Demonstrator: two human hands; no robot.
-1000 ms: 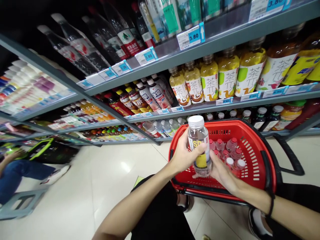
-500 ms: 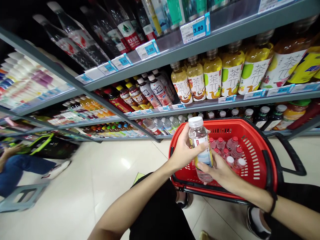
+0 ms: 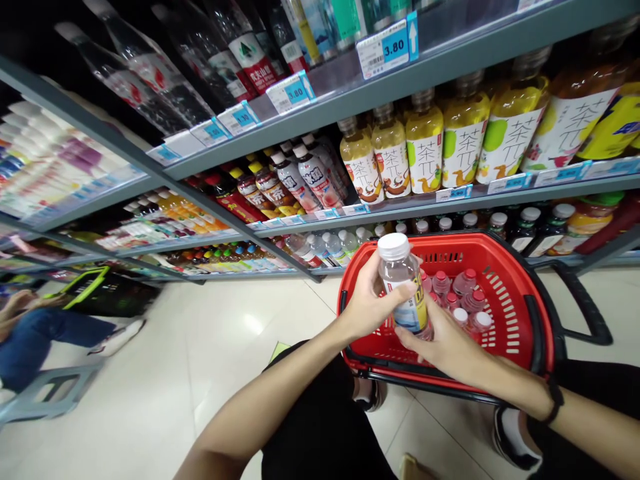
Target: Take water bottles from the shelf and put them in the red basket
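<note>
A clear bottle (image 3: 403, 283) with a white cap and a yellow and blue label is upright above the near side of a red shopping basket (image 3: 505, 280). My left hand (image 3: 367, 303) wraps round its upper body from the left. My right hand (image 3: 445, 340) cups its base from below and to the right. Both hands are closed on it. Several small bottles with pink caps (image 3: 463, 300) lie in the basket just behind the held bottle.
Grey shelves (image 3: 380, 87) full of drink bottles run along the far side, with yellow tea bottles (image 3: 425, 150) at upper right. The basket's black handle (image 3: 583, 303) juts right. At far left a person in jeans (image 3: 45, 333) sits beside a grey stool and a black basket with green handles (image 3: 107, 297).
The bottle has turned in my hands, its label now facing more to the right, and my right hand has slid further under its base. The view drifted slightly.
</note>
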